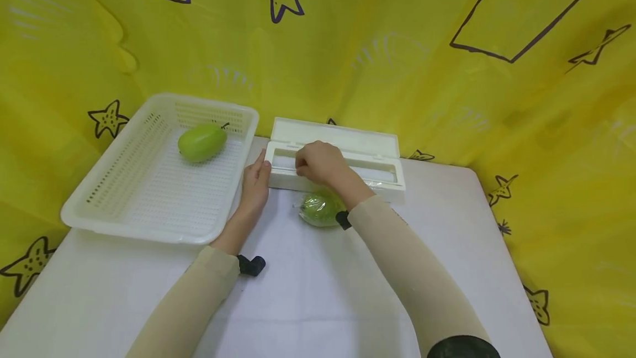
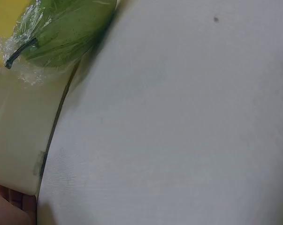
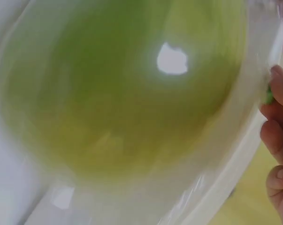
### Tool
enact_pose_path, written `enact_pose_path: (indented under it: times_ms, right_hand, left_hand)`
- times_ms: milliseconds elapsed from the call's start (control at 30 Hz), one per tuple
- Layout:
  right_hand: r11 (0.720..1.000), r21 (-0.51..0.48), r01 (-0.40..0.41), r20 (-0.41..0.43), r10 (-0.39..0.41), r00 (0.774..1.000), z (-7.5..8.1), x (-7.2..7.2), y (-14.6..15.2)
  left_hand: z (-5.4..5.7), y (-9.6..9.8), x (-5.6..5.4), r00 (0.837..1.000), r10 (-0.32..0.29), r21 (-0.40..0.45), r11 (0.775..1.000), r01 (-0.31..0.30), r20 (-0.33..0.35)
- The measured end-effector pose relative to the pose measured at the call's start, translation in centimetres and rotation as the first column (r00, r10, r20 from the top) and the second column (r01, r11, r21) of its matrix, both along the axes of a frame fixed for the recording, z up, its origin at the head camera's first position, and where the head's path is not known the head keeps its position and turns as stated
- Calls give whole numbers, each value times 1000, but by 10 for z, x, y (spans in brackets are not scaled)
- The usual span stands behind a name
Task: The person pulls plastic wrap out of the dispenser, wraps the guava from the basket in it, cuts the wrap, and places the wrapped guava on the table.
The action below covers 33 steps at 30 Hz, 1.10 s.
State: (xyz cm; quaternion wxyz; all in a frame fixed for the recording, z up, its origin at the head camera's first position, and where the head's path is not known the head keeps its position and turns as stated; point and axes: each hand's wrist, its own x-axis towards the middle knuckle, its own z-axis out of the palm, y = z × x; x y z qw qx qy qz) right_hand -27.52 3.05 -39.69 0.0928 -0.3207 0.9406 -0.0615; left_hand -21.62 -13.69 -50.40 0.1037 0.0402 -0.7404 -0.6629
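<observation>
A white cling film dispenser (image 1: 338,177) lies on the table with its lid (image 1: 335,131) raised at the back and a pale roll (image 1: 372,174) inside. My left hand (image 1: 255,184) holds its left end; in the left wrist view only part of that hand (image 2: 12,208) shows. Over the dispenser's opening, my right hand (image 1: 320,162) has curled fingers. The right wrist view shows its thumb and finger pinching a small green piece (image 3: 269,95). Right in front of the box sits a green fruit (image 1: 319,209) wrapped in clear film, its dark stem (image 2: 20,52) under the film.
On the left stands a white plastic basket (image 1: 149,231) with one unwrapped green fruit (image 1: 202,142) inside. A white cloth (image 1: 298,291) covers the table. Behind it hangs a yellow patterned curtain (image 1: 328,43).
</observation>
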Motion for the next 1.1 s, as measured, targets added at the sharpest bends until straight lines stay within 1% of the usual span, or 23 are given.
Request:
enact_pose_path:
  times_ms: [67, 133, 200, 267, 333, 400, 433, 467, 500, 533, 567, 600, 633, 667, 700, 733, 767, 833, 900, 967, 1033, 1067, 1100]
  right_hand:
    - [1000, 1, 15, 38, -15, 999, 2, -1, 15]
    - [1000, -21, 13, 68, -11, 998, 3, -2, 26]
    - [998, -65, 6, 91, 0, 996, 3, -1, 33]
    - [994, -111, 19, 99, -8, 995, 1, 0, 37]
    - [987, -156, 46, 101, -30, 994, -1, 2, 39]
    - [979, -192, 72, 102, -52, 993, -4, 2, 39]
    - [975, -206, 77, 102, -57, 993, -6, 3, 38]
    - [973, -217, 78, 100, -57, 993, -7, 3, 38]
    - [971, -226, 74, 96, -53, 994, -8, 3, 38]
    - [970, -233, 68, 90, -48, 995, -9, 3, 37]
    - [969, -238, 62, 83, -44, 996, -9, 3, 37]
    - [968, -243, 59, 77, -41, 996, -9, 4, 37]
    - [968, -245, 57, 70, -41, 997, -9, 4, 36]
    - [968, -243, 56, 62, -42, 997, -8, 4, 35]
    - [969, -240, 57, 58, -45, 997, -7, 4, 34]
    - [969, -237, 62, 60, -49, 997, -7, 4, 34]
    - [970, -232, 65, 63, -52, 997, -6, 4, 34]
    - [974, -218, 69, 68, -56, 996, -5, 4, 33]
    - [976, -208, 66, 72, -52, 996, -4, 4, 33]
    - [977, -203, 61, 73, -47, 996, -5, 4, 33]
    - [978, -200, 53, 62, -41, 997, -6, 3, 33]
    - [979, -200, 46, 54, -36, 998, -6, 3, 33]
    - [979, -202, 38, 48, -29, 998, -6, 3, 32]
  left_hand:
    - [-2, 2, 0, 999, 36, -23, 999, -36, -3]
    - [-3, 4, 0, 998, 70, -41, 997, -70, -1]
    - [-3, 5, 0, 996, 88, -51, 995, -87, 14]
    - [-3, 6, 1, 995, 98, -71, 993, -96, 23]
    - [-3, 9, 2, 993, 118, -112, 987, -117, 3]
    - [-1, 14, 8, 985, 162, -188, 967, -169, -54]
    - [0, 17, 12, 978, 183, -219, 955, -201, -100]
    - [1, 20, 16, 968, 194, -266, 936, -232, -162]
    - [2, 24, 22, 956, 187, -319, 913, -254, -226]
    - [4, 28, 27, 945, 161, -367, 892, -263, -286]
    - [7, 32, 33, 933, 122, -408, 875, -262, -338]
    - [9, 37, 37, 924, 64, -448, 861, -242, -376]
    - [11, 40, 40, 921, -4, -495, 844, -206, -390]
    - [15, 43, 43, 919, -77, -548, 821, -162, -387]
    - [18, 46, 45, 921, -144, -586, 803, -105, -362]
    - [22, 48, 46, 925, -194, -605, 795, -47, -326]
    - [25, 50, 46, 930, -226, -620, 785, -2, -289]
    - [31, 53, 47, 939, -273, -635, 768, 81, -210]
    - [34, 53, 47, 947, -293, -627, 765, 147, -135]
    - [34, 54, 46, 950, -304, -620, 761, 193, -78]
    - [33, 54, 45, 948, -315, -608, 760, 230, -35]
    - [32, 54, 44, 947, -320, -597, 764, 247, -18]
    - [31, 54, 42, 946, -323, -587, 769, 253, -15]
